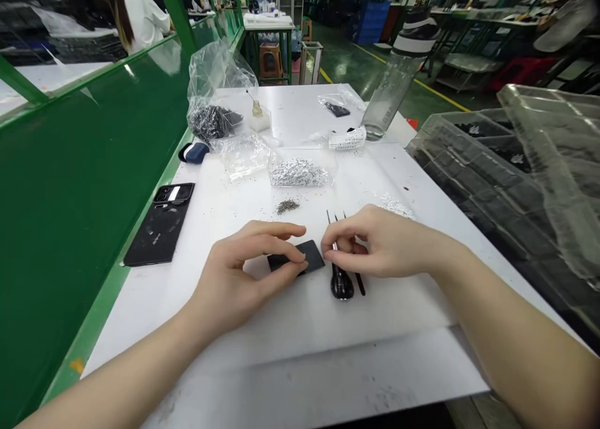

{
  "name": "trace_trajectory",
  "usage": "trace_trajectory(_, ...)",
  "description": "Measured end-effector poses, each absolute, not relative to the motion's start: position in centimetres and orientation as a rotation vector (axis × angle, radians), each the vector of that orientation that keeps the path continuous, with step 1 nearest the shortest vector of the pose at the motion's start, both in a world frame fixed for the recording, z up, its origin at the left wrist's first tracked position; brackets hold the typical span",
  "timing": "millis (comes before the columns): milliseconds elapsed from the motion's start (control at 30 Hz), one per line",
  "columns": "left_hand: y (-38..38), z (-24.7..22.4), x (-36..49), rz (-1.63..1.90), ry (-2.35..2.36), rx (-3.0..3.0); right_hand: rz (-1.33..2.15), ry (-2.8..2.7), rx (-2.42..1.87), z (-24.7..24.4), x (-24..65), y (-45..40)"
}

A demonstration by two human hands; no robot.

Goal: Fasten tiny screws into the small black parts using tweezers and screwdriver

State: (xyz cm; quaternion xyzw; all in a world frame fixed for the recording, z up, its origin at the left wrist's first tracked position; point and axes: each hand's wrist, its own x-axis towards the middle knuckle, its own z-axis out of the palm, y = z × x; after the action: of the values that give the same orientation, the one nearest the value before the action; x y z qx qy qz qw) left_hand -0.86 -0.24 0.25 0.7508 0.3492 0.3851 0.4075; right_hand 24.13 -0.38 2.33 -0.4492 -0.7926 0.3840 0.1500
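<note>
Centre of desk (300,379), toward front edge: flat black piece (313,257) beneath L hand (239,269), thumb & index tips nearly together, grip can't be told; R hand (375,241), fingers curled, thumb & index at shaft of black-handled tool (342,285), hold unclear, slim dark tool (360,285) alongside. Beyond: pile of tiny parts (287,206), clear tray (300,186) w/ small bits; phone (157,232) nr L edge, bottle (391,91) nr far R corner
</note>
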Motion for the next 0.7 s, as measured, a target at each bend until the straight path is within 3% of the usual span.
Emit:
trace_trajectory(167,-0.2,1.3,-1.1,1.176,0.918,1.842,1.046,-2.243,-1.291,2.4,24.7,0.1)
trace_trajectory(367,1.2,5.2,-0.8,1.217,1.27,1.913,0.697,-2.003,-1.578,3.1,28.8,1.7)
trace_trajectory(700,12.4,4.7,2.6,0.934,1.42,2.352,0.928,-2.246,-1.554,2.2,30.3,2.2)
